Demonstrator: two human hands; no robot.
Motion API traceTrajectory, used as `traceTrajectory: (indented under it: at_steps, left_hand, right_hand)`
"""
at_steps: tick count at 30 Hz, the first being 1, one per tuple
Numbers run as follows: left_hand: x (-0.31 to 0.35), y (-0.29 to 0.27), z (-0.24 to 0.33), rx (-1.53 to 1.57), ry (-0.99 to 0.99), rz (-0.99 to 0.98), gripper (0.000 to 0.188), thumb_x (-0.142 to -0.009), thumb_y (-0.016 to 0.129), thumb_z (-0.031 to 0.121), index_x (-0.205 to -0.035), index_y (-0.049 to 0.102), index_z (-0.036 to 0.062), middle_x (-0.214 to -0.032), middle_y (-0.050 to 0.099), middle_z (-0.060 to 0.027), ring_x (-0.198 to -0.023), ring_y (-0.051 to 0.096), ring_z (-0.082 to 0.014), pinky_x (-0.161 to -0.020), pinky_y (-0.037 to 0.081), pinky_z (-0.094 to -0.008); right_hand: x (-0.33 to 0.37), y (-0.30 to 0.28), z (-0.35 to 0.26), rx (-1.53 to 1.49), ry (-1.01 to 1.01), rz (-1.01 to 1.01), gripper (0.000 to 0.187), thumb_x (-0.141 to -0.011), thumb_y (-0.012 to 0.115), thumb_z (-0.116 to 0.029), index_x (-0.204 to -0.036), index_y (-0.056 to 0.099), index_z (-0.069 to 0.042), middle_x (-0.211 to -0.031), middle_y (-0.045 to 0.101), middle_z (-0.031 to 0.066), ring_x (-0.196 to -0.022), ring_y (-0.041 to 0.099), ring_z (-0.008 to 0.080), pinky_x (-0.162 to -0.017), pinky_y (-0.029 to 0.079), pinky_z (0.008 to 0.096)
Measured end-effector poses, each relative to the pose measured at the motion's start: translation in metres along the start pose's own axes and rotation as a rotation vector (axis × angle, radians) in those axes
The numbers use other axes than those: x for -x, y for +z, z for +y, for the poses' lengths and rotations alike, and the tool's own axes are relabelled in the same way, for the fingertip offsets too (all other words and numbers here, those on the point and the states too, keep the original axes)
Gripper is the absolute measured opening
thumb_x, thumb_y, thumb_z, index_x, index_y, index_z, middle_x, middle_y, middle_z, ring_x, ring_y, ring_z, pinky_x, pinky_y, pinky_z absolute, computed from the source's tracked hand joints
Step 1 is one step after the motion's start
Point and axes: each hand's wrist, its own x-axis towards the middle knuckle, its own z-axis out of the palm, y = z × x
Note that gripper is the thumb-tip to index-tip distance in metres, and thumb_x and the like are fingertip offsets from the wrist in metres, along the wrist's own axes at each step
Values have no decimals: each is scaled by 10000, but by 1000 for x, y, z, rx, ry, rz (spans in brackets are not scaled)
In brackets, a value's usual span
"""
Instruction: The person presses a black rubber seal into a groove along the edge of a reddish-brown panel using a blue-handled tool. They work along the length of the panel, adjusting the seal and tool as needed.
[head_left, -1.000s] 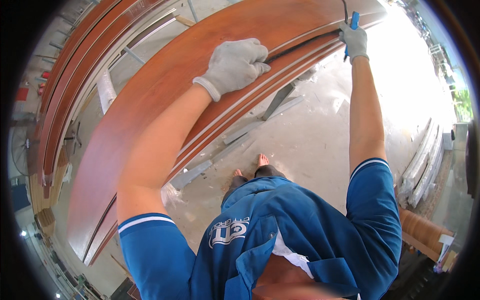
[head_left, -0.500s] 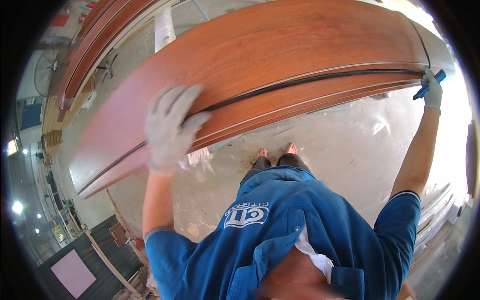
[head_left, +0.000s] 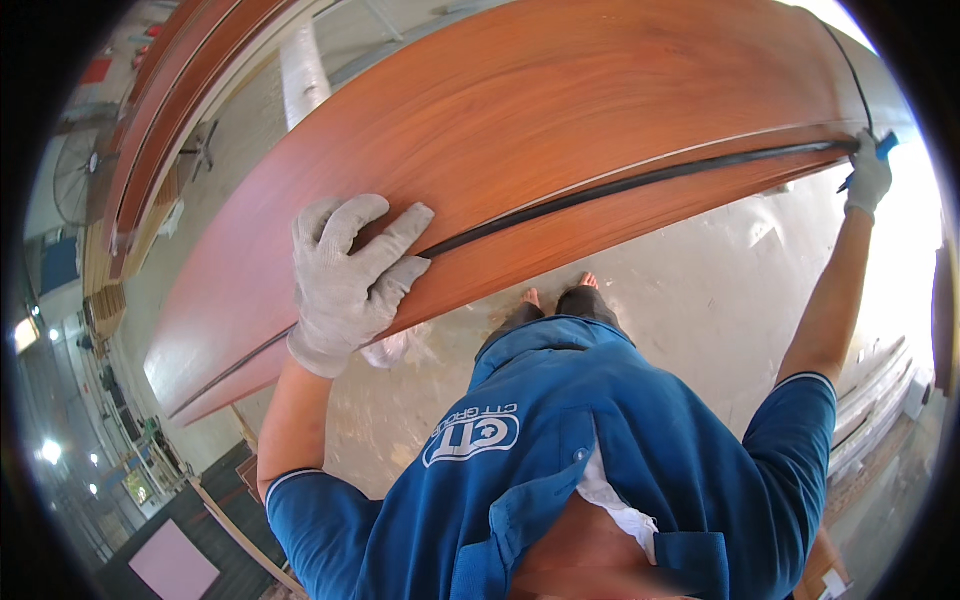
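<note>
A long reddish-brown wood-grain panel (head_left: pixel 560 90) stretches across the view in front of me. A black strip (head_left: pixel 640 183) runs along its near edge. My left hand (head_left: pixel 350 280), in a pale grey glove, rests on the panel's near edge over the strip, fingers spread and thumb beside the strip. At the panel's far right end, my gloved right hand (head_left: pixel 868 178) is closed around a blue utility knife (head_left: pixel 886 146), mostly hidden by the fingers. This hand is also at the strip's end, where a thin black line (head_left: pixel 850 75) crosses the panel; whether it grips the strip is unclear.
More brown panels (head_left: pixel 165 120) are stacked at the upper left, near a standing fan (head_left: pixel 78 180). A plastic-wrapped bar (head_left: pixel 303 75) lies beyond the panel. Below it is the concrete floor (head_left: pixel 700 270), with my bare feet on it. Long pale pieces (head_left: pixel 870 410) lie at the right.
My left hand has settled from a blur, its fingers now spread on the panel edge. The right hand shows slightly farther right and lower. The panel's lower edge lines are less visible.
</note>
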Motion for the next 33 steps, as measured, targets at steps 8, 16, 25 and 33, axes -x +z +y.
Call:
traceTrajectory:
  at_steps: [8,16,25,33]
  left_hand:
    - [-79,26,39,210,117,-77,445,-746,829,166,-1188,780,155,-889,526,-58,-800,561,-268,-735,475,-400]
    - [-189,84,109,135,401,-14,276,-914,647,185,-1171,742,154,-867,625,-65,-730,691,-225,-616,554,-390]
    - [-206,90,126,198,309,-20,278,-973,636,280,-1222,751,241,-883,651,-78,-766,697,-255,-633,551,-407]
    - [-204,93,127,207,283,52,352,-901,753,268,-1253,758,252,-785,581,-29,-690,598,-211,-613,505,-359]
  right_hand:
    - [25,13,-25,622,-133,148,452,-922,616,-512,-1176,751,-163,-1072,770,128,-1054,711,336,-954,518,431]
    - [25,10,-39,759,-167,72,480,-907,617,-534,-1112,742,-118,-946,763,151,-909,724,343,-865,539,448]
    - [15,-39,-68,-1162,409,-538,199,-998,690,-136,-1083,635,34,-768,567,23,-568,457,66,-528,406,228]
    - [19,-43,-47,-240,218,-346,317,-877,843,-287,-932,707,-6,-657,551,-24,-518,482,71,-488,391,219]
